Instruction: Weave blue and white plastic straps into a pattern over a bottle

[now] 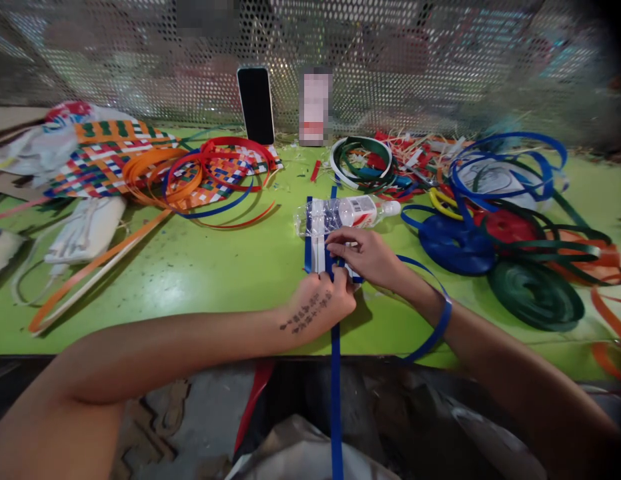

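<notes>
Left hand partly hides blue-and-white strips; can't tell its grip. Right hand: fingers narrow, hold unclear. Long blue strip cut off at bottom.

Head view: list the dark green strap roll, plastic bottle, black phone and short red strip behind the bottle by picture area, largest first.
1. Dark green strap roll
2. Plastic bottle and black phone: too alike to rank, and the bottle lies nearer the camera.
3. Short red strip
</notes>
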The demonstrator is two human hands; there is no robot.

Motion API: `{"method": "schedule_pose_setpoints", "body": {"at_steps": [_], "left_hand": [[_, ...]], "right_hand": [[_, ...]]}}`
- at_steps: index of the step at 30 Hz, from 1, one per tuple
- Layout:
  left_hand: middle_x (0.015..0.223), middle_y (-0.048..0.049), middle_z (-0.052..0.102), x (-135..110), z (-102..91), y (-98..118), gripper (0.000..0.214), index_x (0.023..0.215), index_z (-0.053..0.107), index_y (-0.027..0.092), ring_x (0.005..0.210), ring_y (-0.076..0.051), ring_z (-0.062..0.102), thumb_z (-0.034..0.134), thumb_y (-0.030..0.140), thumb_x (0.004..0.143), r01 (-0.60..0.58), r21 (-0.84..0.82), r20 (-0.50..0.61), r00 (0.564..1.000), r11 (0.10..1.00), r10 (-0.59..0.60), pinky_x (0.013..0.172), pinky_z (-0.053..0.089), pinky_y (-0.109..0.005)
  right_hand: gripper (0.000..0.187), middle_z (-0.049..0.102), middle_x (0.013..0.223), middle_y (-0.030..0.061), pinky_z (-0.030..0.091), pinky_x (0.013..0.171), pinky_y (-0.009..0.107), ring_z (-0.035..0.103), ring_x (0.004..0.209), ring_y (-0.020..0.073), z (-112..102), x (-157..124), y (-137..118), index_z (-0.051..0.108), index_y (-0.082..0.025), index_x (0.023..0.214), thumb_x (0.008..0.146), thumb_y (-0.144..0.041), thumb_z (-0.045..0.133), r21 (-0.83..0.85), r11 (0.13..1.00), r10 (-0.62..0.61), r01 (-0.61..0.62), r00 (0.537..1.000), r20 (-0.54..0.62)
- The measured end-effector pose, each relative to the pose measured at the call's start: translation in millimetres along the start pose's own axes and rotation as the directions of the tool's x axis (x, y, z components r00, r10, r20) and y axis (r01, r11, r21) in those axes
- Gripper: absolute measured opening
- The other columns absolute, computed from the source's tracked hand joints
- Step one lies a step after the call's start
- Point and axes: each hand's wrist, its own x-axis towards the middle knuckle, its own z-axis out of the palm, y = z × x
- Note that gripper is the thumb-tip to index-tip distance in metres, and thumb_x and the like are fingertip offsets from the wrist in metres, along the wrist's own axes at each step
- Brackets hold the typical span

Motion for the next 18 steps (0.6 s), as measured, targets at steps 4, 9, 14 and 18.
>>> {"method": "schedule_pose_setpoints", "body": {"at_steps": [4, 9, 14, 18], "left_hand": [[0.087, -0.0109, 0.070, -0.8, 2.9, 0.4, 0.021, 0.096, 0.072, 0.012, 0.061, -0.024, 0.069, 0.055, 0.000, 0.096, -0.002, 0.016, -0.049, 0.999, 1.000, 0.002, 0.049, 0.036, -0.031], [0.087, -0.0108, 0.071, -2.1, 3.5, 0.2, 0.024, 0.094, 0.073, 0.013, 0.061, -0.024, 0.069, 0.053, -0.001, 0.095, -0.003, 0.019, -0.067, 0.998, 1.000, 0.004, 0.049, 0.040, -0.031], [0.088, -0.0112, 0.071, -0.4, 1.0, -0.2, 0.023, 0.095, 0.072, 0.013, 0.059, -0.023, 0.067, 0.055, -0.001, 0.094, -0.005, 0.000, -0.046, 0.999, 1.000, 0.005, 0.049, 0.039, -0.031], [0.087, -0.0110, 0.069, 1.0, -0.6, 0.1, 0.025, 0.094, 0.072, 0.013, 0.060, -0.024, 0.068, 0.053, -0.003, 0.094, 0.004, -0.029, -0.009, 1.000, 1.000, -0.004, 0.048, 0.039, -0.032]], "right_hand": [[0.024, 0.077, 0.093, 0.0046, 0.054, 0.070, 0.031, 0.069, 0.082, 0.0196, 3.7, -0.3, 1.6, 0.076, -0.021, 0.095, 0.094, -0.045, 0.076, 0.065, 0.997, 0.039, -0.035, 0.997, -0.060], [0.022, 0.074, 0.085, 0.0026, 0.045, 0.057, 0.029, 0.059, 0.066, 0.0145, 6.1, -1.3, 3.4, 0.074, -0.021, 0.091, 0.092, -0.043, 0.076, 0.021, 0.998, 0.068, -0.067, 0.994, -0.091], [0.015, 0.069, 0.087, 0.0026, 0.051, 0.067, 0.031, 0.065, 0.082, 0.0195, 8.4, 1.2, 4.4, 0.066, -0.022, 0.093, 0.082, -0.027, 0.075, 0.031, 0.999, 0.032, -0.027, 0.981, -0.189], [0.017, 0.066, 0.085, 0.0010, 0.049, 0.068, 0.032, 0.062, 0.077, 0.0182, 9.1, 1.8, 2.7, 0.062, -0.023, 0.091, 0.078, -0.023, 0.073, 0.024, 0.998, 0.059, -0.055, 0.980, -0.192]]}}
